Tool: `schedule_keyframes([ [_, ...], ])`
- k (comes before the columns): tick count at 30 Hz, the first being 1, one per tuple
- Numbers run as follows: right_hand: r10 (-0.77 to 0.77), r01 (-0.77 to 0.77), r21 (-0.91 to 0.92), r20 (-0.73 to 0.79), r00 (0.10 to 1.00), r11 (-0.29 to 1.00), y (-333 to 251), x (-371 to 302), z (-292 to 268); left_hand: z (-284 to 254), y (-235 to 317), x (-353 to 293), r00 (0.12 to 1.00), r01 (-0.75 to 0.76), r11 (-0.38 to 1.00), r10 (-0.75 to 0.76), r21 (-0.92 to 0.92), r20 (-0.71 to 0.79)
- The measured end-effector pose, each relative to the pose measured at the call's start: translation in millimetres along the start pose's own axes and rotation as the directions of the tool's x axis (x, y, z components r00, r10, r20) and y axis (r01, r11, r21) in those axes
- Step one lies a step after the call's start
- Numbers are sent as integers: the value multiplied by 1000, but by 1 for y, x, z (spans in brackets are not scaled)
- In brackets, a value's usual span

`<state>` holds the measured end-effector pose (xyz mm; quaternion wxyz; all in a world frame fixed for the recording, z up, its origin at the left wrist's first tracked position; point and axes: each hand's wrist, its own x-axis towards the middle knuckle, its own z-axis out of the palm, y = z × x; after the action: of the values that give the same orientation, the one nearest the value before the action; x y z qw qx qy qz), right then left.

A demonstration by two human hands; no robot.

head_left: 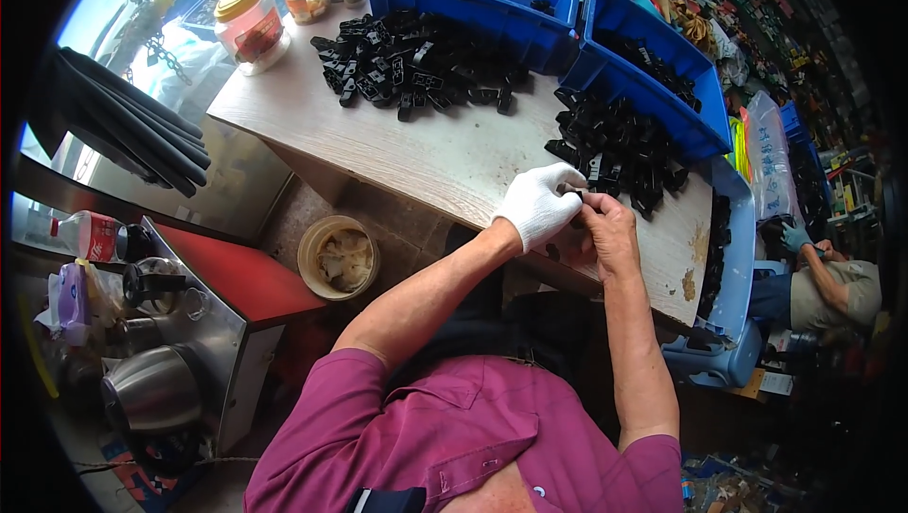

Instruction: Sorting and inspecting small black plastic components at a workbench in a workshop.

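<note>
My left hand (537,208), in a white glove, is closed at the table's front edge. Its fingertips meet those of my bare right hand (610,231), which is closed in a pinch. Between them is a small black plastic part (578,194), mostly covered by the fingers. Just beyond my hands lies a heap of black plastic parts (615,149). A wider heap of similar black parts (402,64) spreads over the far left of the pale wooden table (426,154).
Blue bins (473,7) with black parts stand along the table's far side; another blue bin (653,87) is at right. Lidded jars (251,26) sit at the far left corner. Below are a bucket (338,258) and a metal kettle (156,390). Another person (832,286) works at far right.
</note>
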<state>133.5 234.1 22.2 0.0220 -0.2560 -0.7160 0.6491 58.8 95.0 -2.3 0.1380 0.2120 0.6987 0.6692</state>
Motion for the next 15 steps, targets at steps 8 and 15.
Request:
schedule_keyframes([
  [8,-157,145,137,87,984,980,12,-1,-3,3,-2,6,984,23,999,-27,-25,-175],
  [15,-226,216,125,69,972,968,18,2,14,5,-8,11,953,23,1000,-18,13,-303],
])
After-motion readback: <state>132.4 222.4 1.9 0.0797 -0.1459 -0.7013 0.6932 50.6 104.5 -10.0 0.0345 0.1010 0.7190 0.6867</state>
